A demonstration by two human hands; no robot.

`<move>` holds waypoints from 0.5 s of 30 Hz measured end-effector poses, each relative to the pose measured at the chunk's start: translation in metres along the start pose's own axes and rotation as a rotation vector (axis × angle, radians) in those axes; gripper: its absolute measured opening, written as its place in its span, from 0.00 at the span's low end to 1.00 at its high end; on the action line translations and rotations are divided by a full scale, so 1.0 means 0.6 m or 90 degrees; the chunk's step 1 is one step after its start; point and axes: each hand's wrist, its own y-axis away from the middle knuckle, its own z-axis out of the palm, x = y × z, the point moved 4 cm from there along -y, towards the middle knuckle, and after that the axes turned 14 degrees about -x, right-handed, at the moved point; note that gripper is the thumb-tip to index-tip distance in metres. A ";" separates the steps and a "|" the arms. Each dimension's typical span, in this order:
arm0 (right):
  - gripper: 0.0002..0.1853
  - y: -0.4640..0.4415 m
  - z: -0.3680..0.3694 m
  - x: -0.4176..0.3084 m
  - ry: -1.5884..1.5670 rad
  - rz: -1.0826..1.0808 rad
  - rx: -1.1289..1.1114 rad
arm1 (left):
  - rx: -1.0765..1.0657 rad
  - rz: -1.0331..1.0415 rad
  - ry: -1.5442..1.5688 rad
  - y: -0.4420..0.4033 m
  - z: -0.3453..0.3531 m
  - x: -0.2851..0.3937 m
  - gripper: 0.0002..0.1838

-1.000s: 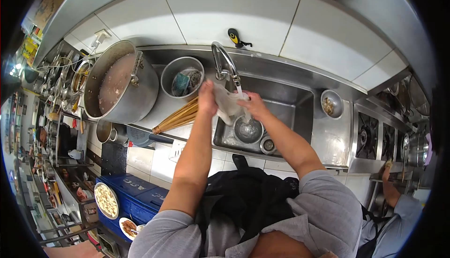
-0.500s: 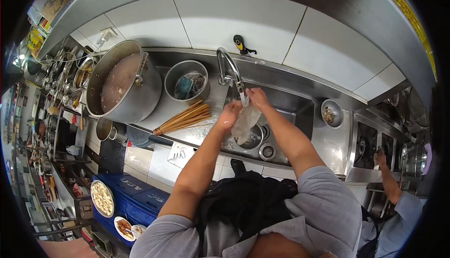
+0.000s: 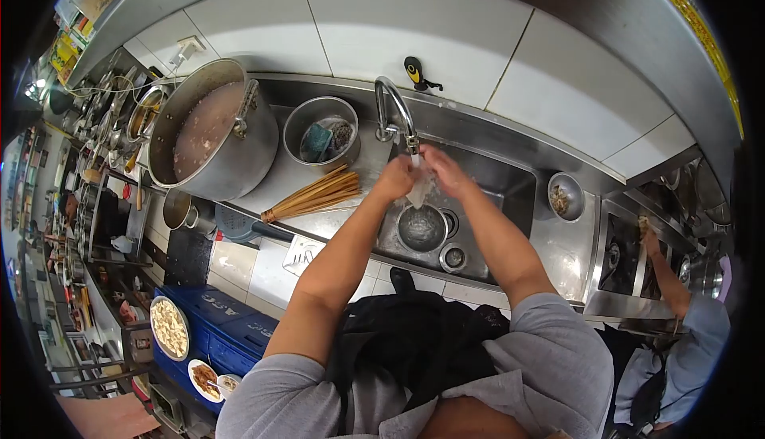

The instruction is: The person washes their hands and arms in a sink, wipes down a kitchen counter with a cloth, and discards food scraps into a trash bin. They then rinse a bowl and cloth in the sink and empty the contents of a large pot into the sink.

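Letters on the blue chest (image 3: 239, 326), well left of the tap (image 3: 382, 100) and nearer the person, seem to begin "AS"; the rest is unclear. Dark marks on the white panel (image 3: 304, 253), also left of the tap, cannot be read. Both arms (image 3: 510, 240) reach forward, slightly bent, and converge right beneath the tap's mouth. There the pale cloth (image 3: 419, 191) hangs above the bowl (image 3: 422, 229) in the sink (image 3: 518, 200). The left hand (image 3: 396, 178) is clenched on it; the right hand (image 3: 446, 171), close beside, is blurred, so its grip cannot be told.
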 end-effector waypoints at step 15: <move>0.19 0.046 0.001 0.143 -0.127 0.037 0.058 | 0.395 0.130 0.873 0.055 -0.014 -0.171 0.18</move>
